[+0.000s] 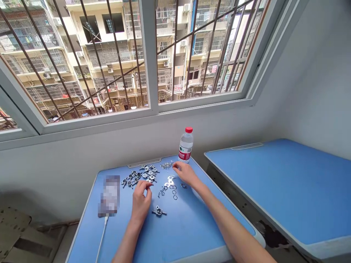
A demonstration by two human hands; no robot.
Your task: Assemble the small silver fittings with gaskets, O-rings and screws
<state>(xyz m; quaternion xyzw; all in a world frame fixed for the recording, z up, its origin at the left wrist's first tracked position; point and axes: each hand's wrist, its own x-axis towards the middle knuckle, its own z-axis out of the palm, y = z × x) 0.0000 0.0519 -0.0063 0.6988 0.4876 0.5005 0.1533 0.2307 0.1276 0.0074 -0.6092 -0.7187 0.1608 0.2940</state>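
Note:
My left hand (pixel 142 200) is closed in a pinch beside a pile of small metal valve-like bodies (pixel 149 172). Something small and dark shows at its fingertips, too small to name. At the far side of the desk, my right hand (pixel 185 172) pinches by a heap of small shiny parts (pixel 166 166). A thin pale sliver shows at those fingers; its kind is unclear. One metal body with two side stubs (pixel 159 211) lies apart, nearer me. Between the hands lie flat metal plates (pixel 170 180), dark rings (pixel 174 192) and a dark oval piece (pixel 183 186).
A water bottle (pixel 185 146) with a red cap stands at the desk's back edge. On the left lies a blurred phone-like object (pixel 109 195) with a white cable (pixel 101 237). A second blue desk (pixel 287 190) stands right, across a gap. Behind is a barred window.

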